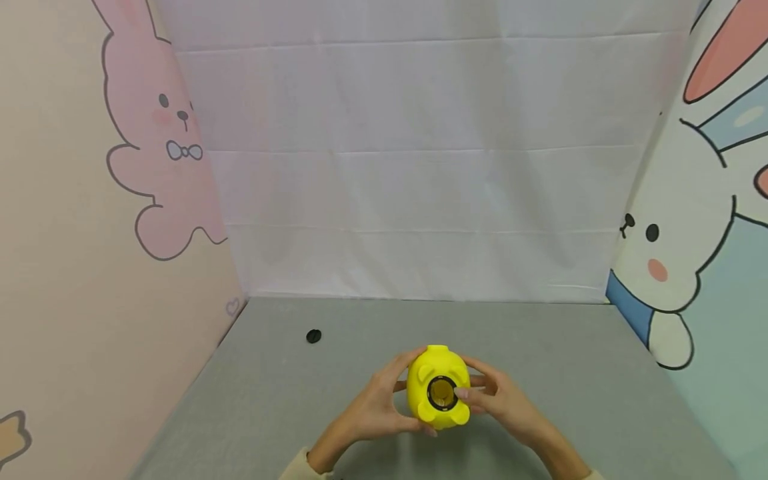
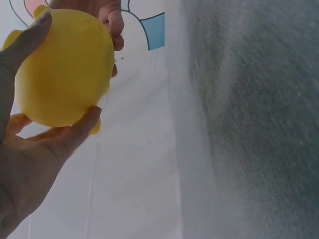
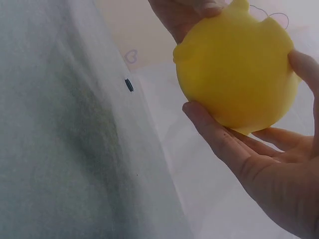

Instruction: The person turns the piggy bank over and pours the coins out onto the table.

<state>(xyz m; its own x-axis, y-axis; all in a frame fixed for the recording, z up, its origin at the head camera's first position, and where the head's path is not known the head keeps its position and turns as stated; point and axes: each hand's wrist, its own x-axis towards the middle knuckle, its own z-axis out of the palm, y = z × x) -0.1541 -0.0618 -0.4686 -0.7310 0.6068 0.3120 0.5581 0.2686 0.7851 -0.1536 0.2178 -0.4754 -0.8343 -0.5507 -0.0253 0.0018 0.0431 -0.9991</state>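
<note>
So there's this yellow pig-shaped container [image 1: 439,357], round body with stubby bits sticking out, and both bare hands have it. Treat the container as the middle of a clock face in the head view and the left hand [image 1: 375,408] sits between 8 and 9 o'clock, curled around its side, with fingertips up near 11 and the thumb tucked under around 6. The right hand [image 1: 501,401] is over at 3 o'clock, also clamped on it, thumb right up by the edge of the black-rimmed opening [image 1: 442,393] that faces the camera. You can see a bit down inside, it's just darker yellow-brown in there, can't make out any contents. The container is held up off the gray tabletop [image 1: 258,400], which shows best in the wrist views, where the smooth rounded side faces the camera. Sitting on the table at roughly 10 o'clock, well apart from both hands, is a small black disc [image 1: 314,336] with a line across it. Straight up at 12 there's a creased white cloth [image 1: 408,187], a pink bunny [image 1: 135,87] is on the wall out at 10, and a white rabbit [image 1: 684,247] is at 2. Pale sleeve [image 1: 302,468] pokes in at 8.
</note>
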